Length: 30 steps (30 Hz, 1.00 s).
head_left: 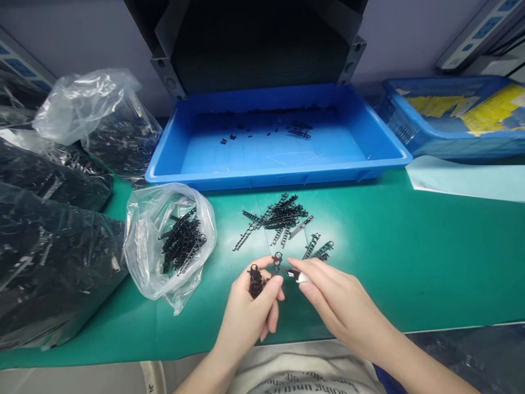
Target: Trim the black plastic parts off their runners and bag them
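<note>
My left hand (250,306) is closed around a bunch of small black plastic parts (256,282), whose looped ends stick up past the thumb. One more black part (277,260) stands at the tip of my left index finger. My right hand (336,293) pinches a small black-and-white piece (296,275) between thumb and fingers; most of it is hidden, so its kind does not show. The right fingertips are close to the single part, with a small gap between. Just beyond both hands lie a pile of slender black ladder-like plastic strips (283,213) and several looser strips (320,249).
On the left an open clear bag (137,219) holds more black strips, beside larger filled bags (49,273). A blue tray (262,178) with scattered black bits stands behind the pile. At back right are a blue basket (459,145) with yellow items and a pale sheet (471,180).
</note>
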### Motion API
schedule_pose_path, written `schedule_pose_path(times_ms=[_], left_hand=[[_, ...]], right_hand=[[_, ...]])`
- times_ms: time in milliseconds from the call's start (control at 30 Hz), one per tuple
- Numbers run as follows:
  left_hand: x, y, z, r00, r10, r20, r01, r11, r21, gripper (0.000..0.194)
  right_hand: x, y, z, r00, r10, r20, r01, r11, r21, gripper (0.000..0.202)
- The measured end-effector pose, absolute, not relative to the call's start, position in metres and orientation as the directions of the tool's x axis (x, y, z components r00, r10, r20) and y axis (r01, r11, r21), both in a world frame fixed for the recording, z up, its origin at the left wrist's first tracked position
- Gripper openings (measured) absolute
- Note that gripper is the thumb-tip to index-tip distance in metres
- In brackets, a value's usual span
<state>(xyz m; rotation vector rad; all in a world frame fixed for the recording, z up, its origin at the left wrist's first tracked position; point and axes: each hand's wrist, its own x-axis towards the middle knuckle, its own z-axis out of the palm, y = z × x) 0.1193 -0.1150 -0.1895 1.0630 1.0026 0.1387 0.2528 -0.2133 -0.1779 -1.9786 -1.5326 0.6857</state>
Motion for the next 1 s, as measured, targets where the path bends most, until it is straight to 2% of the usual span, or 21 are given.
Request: schedule_pose_path(times_ms=[267,600,1000], left_hand=[[0.115,-0.114,-0.196,0.62,0.496,-0.609,0.328,0.541,0.774,0.031],[0.116,-0.115,-0.195,0.634,0.499,-0.591,0.285,0.56,0.778,0.028],[0.123,-0.116,-0.187,0.616,0.541,-0.572,0.294,0.516,0.804,0.021]], right_hand=[[0.248,-0.212,-0.183,0.148,0.989,0.023,0.775,-0.101,-0.624,0.034],[0.246,-0.214,-0.185,0.186,0.98,0.069,0.731,-0.091,-0.676,0.032],[0.24,-0.215,-0.189,0.241,0.965,0.103,0.764,-0.123,-0.634,0.03]])
